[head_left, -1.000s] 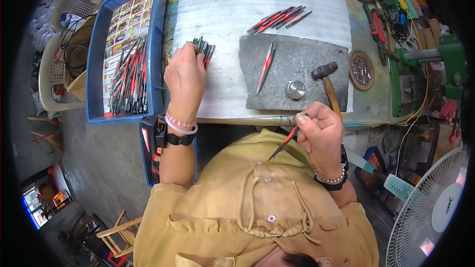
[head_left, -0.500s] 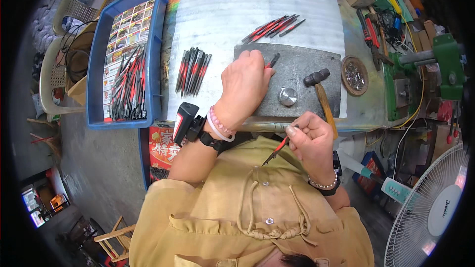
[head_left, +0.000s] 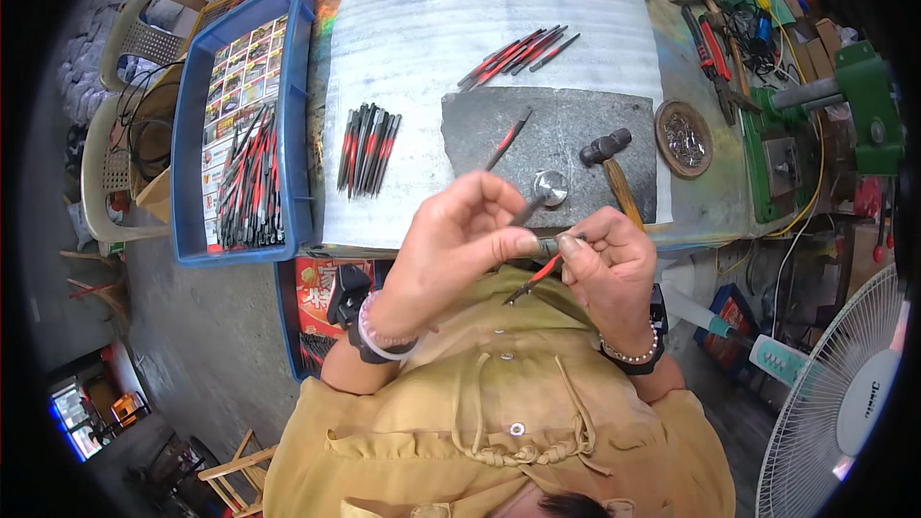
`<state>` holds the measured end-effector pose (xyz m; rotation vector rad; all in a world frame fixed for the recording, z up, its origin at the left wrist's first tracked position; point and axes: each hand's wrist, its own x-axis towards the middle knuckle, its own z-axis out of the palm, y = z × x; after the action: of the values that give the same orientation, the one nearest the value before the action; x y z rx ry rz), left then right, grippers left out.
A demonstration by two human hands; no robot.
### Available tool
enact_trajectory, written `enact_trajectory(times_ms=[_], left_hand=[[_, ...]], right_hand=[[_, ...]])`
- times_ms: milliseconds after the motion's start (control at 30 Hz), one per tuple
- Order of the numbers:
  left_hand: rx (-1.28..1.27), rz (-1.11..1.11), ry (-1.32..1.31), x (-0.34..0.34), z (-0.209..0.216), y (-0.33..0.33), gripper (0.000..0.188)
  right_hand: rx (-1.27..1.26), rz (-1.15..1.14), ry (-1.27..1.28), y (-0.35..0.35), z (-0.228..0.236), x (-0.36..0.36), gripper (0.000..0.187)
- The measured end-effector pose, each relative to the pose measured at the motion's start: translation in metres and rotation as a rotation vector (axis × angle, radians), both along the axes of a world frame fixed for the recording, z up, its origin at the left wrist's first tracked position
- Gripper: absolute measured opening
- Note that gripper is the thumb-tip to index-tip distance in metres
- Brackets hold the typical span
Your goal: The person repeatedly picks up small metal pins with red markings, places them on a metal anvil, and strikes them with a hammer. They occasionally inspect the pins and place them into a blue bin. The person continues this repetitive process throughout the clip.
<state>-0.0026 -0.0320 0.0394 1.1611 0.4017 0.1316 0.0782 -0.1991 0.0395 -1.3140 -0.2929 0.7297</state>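
My right hand (head_left: pixel 614 264) pinches a slim black-and-red pointed tool (head_left: pixel 537 280), its dark tip slanting down to the left before my shirt. Close beside it is my left hand (head_left: pixel 456 245), thumb and forefinger curled toward each other at the tool's upper end. Something small and dark shows between them, too little to name. Beyond the left hand, another black-and-red tool (head_left: pixel 508 139) slants over the grey plate (head_left: pixel 470 125), its near end partly hidden. On that plate are a round shiny metal disc (head_left: pixel 550 188) and a hammer (head_left: pixel 614 158) with a wooden handle.
Bundles of similar tools lie on the white sheet (head_left: pixel 403 38), at left (head_left: pixel 368 149) and far side (head_left: pixel 518 56). A blue crate (head_left: pixel 305 67) holds many more. On the right are a round dish (head_left: pixel 662 120) of small metal bits, pliers (head_left: pixel 715 58), a green vise (head_left: pixel 868 105) and a fan (head_left: pixel 863 403).
My left hand has come back from the grey plate toward me and now meets my right hand. The tool on the plate shows more fully. My right hand keeps its hold.
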Motion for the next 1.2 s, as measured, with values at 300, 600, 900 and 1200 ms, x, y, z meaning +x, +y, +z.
enact_trajectory(times_ms=[300,600,900,1200], left_hand=[[0.016,-0.280,0.021,-0.016,-0.006,-0.005,0.013],[-0.016,-0.266,-0.040,-0.017,0.000,-0.011,0.010],[0.329,-0.261,-0.082,-0.017,0.006,-0.012,0.013],[0.328,-0.253,-0.114,-0.016,0.012,-0.017,0.010]], right_hand=[[0.028,0.045,-0.195,0.004,0.006,-0.003,0.006],[-0.057,0.090,-0.321,0.000,0.007,-0.002,0.008],[-0.037,0.098,-0.302,-0.004,0.012,-0.003,0.009],[-0.065,0.099,-0.406,-0.008,0.013,-0.004,0.008]])
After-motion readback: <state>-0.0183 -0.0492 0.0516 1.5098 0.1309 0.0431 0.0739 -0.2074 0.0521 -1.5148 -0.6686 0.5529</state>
